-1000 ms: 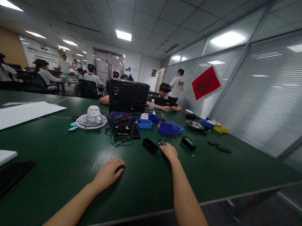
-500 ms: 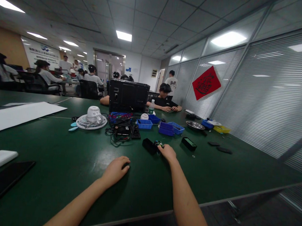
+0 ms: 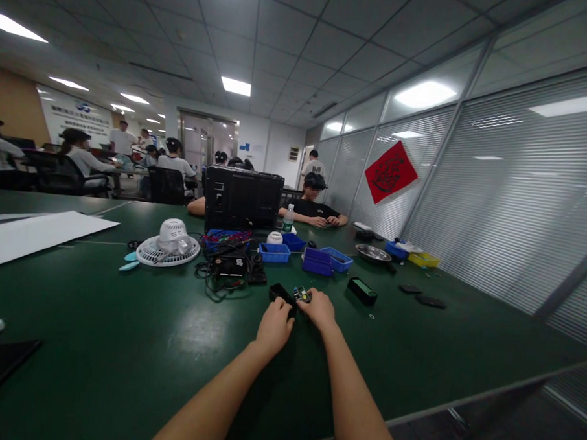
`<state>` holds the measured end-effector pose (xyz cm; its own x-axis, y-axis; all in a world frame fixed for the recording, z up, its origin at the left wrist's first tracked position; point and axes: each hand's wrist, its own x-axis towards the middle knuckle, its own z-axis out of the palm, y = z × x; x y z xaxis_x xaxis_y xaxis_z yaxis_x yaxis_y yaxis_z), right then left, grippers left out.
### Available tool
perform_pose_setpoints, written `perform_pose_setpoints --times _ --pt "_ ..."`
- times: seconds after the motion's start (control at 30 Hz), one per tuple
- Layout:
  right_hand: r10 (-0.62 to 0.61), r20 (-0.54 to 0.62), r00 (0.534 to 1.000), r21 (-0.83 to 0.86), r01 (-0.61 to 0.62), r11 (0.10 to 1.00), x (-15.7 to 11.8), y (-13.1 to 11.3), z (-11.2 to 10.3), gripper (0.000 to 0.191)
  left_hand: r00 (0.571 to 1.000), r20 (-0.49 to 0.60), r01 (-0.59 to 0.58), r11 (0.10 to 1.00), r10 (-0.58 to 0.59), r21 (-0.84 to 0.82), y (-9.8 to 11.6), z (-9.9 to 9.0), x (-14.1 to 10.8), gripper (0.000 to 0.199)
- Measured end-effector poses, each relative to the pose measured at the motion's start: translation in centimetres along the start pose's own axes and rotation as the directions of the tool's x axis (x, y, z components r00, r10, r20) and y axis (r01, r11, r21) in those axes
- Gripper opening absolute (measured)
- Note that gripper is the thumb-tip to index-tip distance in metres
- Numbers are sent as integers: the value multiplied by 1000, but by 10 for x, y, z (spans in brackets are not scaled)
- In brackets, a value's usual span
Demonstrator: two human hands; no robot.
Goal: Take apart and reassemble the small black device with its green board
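My left hand (image 3: 275, 324) has its fingers on the near side of a black box (image 3: 281, 292), closed round its edge. Just to the right, my right hand (image 3: 319, 307) pinches a small circuit board (image 3: 302, 294) with yellow and blue parts, at the right end of the black box. A second black case (image 3: 362, 291) with a green inside lies to the right of my right hand, with a small ring (image 3: 371, 317) on the green table (image 3: 209, 372) near it.
Behind the hands are a black adapter with cables (image 3: 229, 265), blue trays (image 3: 274, 252), a white fan (image 3: 170, 244), a bottle (image 3: 288, 218) and a large black panel (image 3: 244, 200). A metal bowl (image 3: 372, 252) stands right. A person (image 3: 313, 208) sits across the table.
My left hand has moved forward and right from the bare table onto the black box. My right hand still holds the circuit board. The view has shifted slightly.
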<state>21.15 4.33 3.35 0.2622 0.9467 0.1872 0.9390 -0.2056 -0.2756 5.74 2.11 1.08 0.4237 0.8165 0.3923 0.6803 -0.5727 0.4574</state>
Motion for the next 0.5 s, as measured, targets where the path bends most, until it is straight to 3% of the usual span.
perform_pose_setpoints --times 0.13,0.23,0.37,0.5 --pt "-44 -54 998 5 45 999 -2 -5 2 34 998 -19 -51 999 52 18 1 0 -7 16" --pt "-57 0 998 96 57 994 -2 -7 5 27 996 -35 -79 997 78 -24 2 -4 -16 15" --pt "17 93 996 127 -28 991 -1 -7 8 35 994 -103 -60 983 43 -171 1 -8 -28 14" --pt "56 81 995 86 -63 994 1 -4 9 43 987 -157 -29 958 -16 -284 -3 -7 -33 17"
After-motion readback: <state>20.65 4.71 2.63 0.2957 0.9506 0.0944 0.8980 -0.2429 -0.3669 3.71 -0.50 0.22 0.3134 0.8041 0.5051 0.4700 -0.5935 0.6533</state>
